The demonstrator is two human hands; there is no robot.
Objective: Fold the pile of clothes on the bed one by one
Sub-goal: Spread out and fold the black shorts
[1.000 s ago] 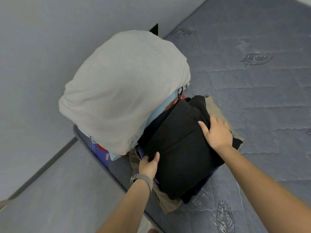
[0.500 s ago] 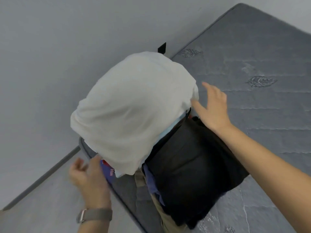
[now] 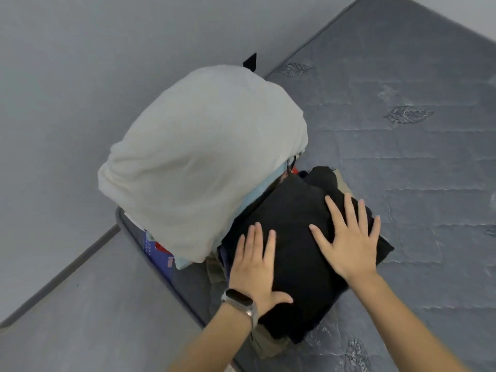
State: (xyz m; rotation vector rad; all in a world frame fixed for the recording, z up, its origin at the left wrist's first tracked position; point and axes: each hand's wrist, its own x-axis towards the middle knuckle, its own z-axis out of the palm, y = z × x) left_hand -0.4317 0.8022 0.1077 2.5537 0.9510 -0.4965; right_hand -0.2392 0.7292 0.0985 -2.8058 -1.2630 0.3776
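We look down on a bed [image 3: 402, 162] whose dark grey quilted mattress cover carries stitched wavy lines and embroidered leaf motifs [image 3: 408, 114], one near the head end and others toward the lower right. Its piped edge runs diagonally from lower left to upper right. Beside it we see a plain pale grey wall [image 3: 94, 63], meeting a grey floor [image 3: 80, 318] along a darker skirting strip [image 3: 59, 275]. The light falls soft and even. A small black object [image 3: 250, 61] shows at the wall, too hidden for us to identify.
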